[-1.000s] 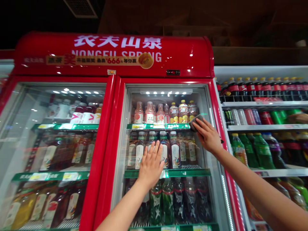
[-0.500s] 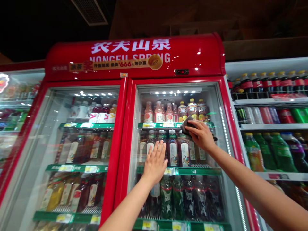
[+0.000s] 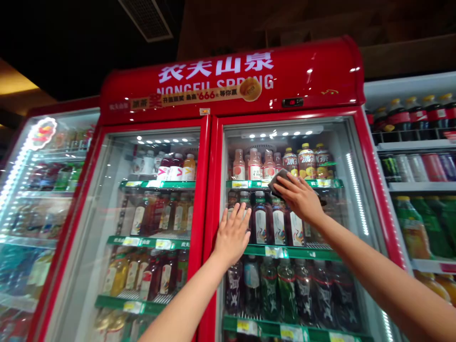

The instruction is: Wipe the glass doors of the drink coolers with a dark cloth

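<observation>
A dark grey cloth (image 3: 276, 181) is pressed against the glass of the right fridge door by my right hand (image 3: 302, 199). The fingers lie over the cloth, and part of it is hidden under the palm. My left hand (image 3: 232, 237) rests on the same glass, lower and to the left, with its fingers stretched out and nothing in it. Both hands are on the right door of a red drinks fridge (image 3: 317, 71). Behind the glass, pink-drink bottles (image 3: 254, 166) and yellow-capped bottles (image 3: 307, 161) stand on the top shelf, with dark labelled bottles (image 3: 261, 221) below.
The closed left door (image 3: 114, 213) has more bottles behind it. Between the doors runs a red vertical frame (image 3: 210, 190). Another lit cooler (image 3: 39, 194) stands at the left. At the right are open shelves (image 3: 420, 185) with cans and soda bottles. A ceiling vent (image 3: 146, 19) is overhead.
The view has shifted, so the fridge sits further right in the picture. Relative to the door, both hands are slightly further left, the cloth moving with my right hand.
</observation>
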A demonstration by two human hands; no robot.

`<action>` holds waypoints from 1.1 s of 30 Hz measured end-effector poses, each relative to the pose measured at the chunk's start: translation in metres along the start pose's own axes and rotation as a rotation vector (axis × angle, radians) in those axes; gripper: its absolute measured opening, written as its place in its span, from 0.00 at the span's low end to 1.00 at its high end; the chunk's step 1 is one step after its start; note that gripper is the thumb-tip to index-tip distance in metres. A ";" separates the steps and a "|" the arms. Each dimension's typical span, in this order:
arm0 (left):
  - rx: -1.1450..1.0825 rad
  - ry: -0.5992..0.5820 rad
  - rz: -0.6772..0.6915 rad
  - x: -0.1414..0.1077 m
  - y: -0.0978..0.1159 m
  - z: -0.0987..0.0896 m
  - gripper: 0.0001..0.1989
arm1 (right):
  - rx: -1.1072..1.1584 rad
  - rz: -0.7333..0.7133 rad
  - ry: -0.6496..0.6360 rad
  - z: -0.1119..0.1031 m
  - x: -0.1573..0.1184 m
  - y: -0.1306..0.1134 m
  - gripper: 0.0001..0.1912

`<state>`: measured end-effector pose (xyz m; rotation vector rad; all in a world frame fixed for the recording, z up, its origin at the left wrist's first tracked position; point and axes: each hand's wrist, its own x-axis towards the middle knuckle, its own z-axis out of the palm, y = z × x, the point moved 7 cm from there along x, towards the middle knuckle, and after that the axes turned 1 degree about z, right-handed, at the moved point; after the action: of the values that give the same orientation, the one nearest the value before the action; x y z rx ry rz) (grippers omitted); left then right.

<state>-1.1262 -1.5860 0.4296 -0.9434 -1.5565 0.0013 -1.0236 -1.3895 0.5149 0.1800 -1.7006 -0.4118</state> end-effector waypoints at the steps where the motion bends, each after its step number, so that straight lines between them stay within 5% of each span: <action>1: 0.007 0.004 -0.007 -0.003 -0.009 -0.002 0.37 | -0.012 0.064 0.032 0.002 0.010 0.003 0.22; 5: 0.039 0.007 -0.061 -0.012 -0.039 -0.006 0.37 | -0.020 0.198 0.092 0.022 0.056 -0.026 0.23; 10: 0.052 -0.008 -0.081 -0.029 -0.060 -0.006 0.39 | 0.054 -0.090 -0.044 0.039 0.047 -0.094 0.25; 14: 0.053 -0.032 -0.065 -0.046 -0.070 -0.008 0.40 | 0.058 -0.089 -0.051 0.037 0.036 -0.090 0.27; 17: 0.068 -0.031 -0.056 -0.056 -0.075 -0.009 0.41 | 0.055 0.089 0.034 0.044 0.063 -0.083 0.27; 20: 0.080 -0.021 -0.072 -0.063 -0.078 -0.008 0.43 | 0.078 0.220 0.100 0.059 0.094 -0.103 0.29; 23: 0.072 -0.020 -0.078 -0.070 -0.077 -0.006 0.44 | 0.118 0.134 0.077 0.075 0.098 -0.143 0.29; 26: 0.054 -0.024 -0.082 -0.079 -0.075 -0.006 0.44 | 0.127 -0.053 -0.015 0.082 0.073 -0.174 0.26; 29: 0.038 -0.037 -0.066 -0.089 -0.075 -0.007 0.43 | 0.120 -0.119 -0.067 0.081 0.056 -0.178 0.25; 33: 0.027 -0.075 -0.017 -0.095 -0.078 -0.010 0.44 | 0.144 0.031 -0.043 0.079 0.078 -0.162 0.26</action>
<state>-1.1690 -1.6956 0.3924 -0.9176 -1.6298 0.0460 -1.1323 -1.5524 0.5171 0.2509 -1.7737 -0.2724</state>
